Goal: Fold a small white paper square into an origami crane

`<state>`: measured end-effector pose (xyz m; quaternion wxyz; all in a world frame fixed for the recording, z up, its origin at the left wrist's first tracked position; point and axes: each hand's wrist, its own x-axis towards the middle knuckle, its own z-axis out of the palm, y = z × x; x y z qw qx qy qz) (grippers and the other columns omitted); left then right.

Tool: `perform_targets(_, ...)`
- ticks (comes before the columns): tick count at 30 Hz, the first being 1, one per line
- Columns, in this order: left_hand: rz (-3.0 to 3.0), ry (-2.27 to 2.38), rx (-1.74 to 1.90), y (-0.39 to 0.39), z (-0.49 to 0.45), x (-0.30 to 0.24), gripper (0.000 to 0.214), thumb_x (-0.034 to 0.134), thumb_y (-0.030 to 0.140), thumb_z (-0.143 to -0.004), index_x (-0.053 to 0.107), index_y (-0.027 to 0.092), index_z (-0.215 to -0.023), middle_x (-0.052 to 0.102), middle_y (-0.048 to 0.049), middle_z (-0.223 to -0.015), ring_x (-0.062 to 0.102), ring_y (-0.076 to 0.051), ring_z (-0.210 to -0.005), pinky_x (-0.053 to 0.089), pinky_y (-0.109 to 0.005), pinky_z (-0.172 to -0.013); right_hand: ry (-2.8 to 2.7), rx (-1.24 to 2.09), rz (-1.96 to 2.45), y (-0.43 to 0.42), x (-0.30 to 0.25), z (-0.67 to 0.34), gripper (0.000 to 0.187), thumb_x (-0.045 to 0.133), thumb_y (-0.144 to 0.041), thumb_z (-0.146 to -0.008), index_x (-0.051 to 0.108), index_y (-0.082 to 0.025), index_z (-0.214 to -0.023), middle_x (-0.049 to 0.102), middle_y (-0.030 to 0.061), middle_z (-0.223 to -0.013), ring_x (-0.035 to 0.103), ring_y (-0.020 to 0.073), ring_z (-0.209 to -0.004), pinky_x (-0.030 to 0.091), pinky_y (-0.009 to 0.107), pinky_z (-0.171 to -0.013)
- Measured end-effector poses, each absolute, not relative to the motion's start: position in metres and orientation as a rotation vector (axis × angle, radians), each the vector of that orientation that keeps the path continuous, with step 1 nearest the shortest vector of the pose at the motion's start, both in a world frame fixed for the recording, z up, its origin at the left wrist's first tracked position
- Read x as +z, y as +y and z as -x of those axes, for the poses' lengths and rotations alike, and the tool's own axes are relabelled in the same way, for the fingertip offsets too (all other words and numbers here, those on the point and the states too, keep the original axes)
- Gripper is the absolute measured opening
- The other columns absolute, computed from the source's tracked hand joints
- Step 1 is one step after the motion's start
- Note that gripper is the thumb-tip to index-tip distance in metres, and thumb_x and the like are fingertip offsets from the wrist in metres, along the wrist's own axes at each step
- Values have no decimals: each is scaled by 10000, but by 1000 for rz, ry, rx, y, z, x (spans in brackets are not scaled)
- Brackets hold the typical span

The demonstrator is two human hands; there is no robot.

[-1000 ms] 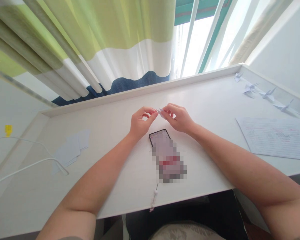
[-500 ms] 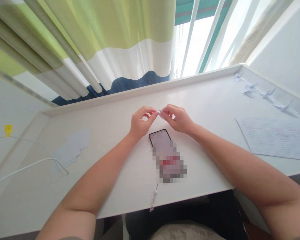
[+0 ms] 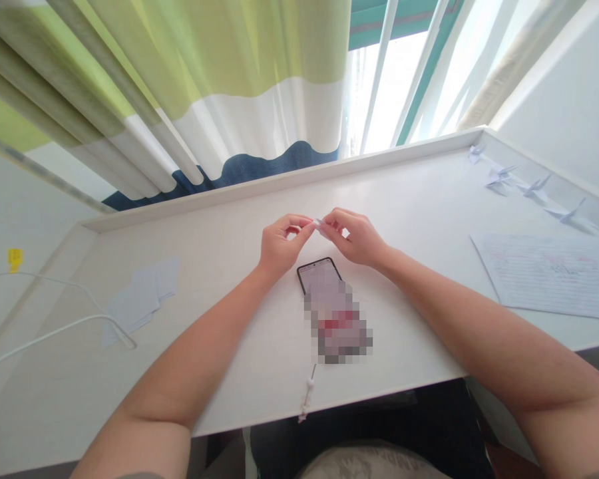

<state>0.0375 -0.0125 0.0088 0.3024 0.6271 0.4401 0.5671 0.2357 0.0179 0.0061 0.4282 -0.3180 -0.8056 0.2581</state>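
My left hand (image 3: 279, 243) and my right hand (image 3: 355, 234) meet over the middle of the white desk (image 3: 229, 359). Both pinch a small folded piece of white paper (image 3: 319, 223) between fingertips, just above the desk top. Most of the paper is hidden by my fingers. A phone (image 3: 332, 309) lies flat on the desk just below my hands, its screen facing up, with a small charm strap (image 3: 308, 392) trailing from its near end.
A loose pile of small white paper squares (image 3: 140, 299) lies to the left, beside a white cable (image 3: 54, 332). At the right lies a lined written sheet (image 3: 549, 273), and several folded paper cranes (image 3: 529, 183) stand along the far right edge. A striped curtain hangs behind the desk.
Both hands stay in place; the fingers have shifted only slightly on the small paper. Nothing else has moved.
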Motion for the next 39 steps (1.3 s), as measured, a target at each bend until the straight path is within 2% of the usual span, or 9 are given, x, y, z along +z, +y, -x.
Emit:
perform_targets(5, -1653, 1115, 1492, -11, -37, 7, 152, 778, 350, -913, 798, 204, -873, 838, -85, -1030, 772, -212, -1001, 580, -335, -841, -2021, 599, 739, 19, 3, -236, 357, 531, -514, -1084, 620, -231, -885, 687, 44, -841, 595, 167, -713, 495, 328, -698)
perform_targets(13, -1488, 1089, 1513, -9, -39, 9, 145, 854, 315, -815, 773, 197, -837, 825, -74, -991, 761, -206, -984, 581, -314, -801, -2044, 536, 702, 21, -1, -236, 323, 542, -462, -1089, 621, -219, -893, 689, 38, -830, 607, 157, -706, 514, 317, -686)
perform_targets(20, -1381, 1091, 1487, -4, -37, 7, 230, 902, 310, -744, 763, 196, -887, 777, -23, -873, 700, -136, -787, 558, -272, -717, -2054, 517, 692, 22, -1, -236, 317, 539, -447, -1091, 622, -218, -889, 683, 35, -825, 601, 153, -697, 507, 314, -682)
perform_targets(25, -1302, 1058, 1474, -4, -39, 10, 257, 926, 311, -710, 762, 192, -869, 764, -10, -836, 654, -111, -715, 550, -280, -718, -2058, 526, 692, 21, 0, -236, 320, 535, -448, -1094, 626, -218, -891, 685, 37, -827, 603, 154, -705, 511, 314, -684)
perform_targets(39, -1029, 899, 1361, -4, -37, 16, 361, 956, 259, -664, 738, 232, -951, 748, 21, -884, 674, -110, -809, 510, -238, -717, -1981, 682, 686, 17, 5, -234, 294, 570, -434, -1077, 633, -220, -885, 707, 27, -814, 628, 152, -705, 544, 322, -682)
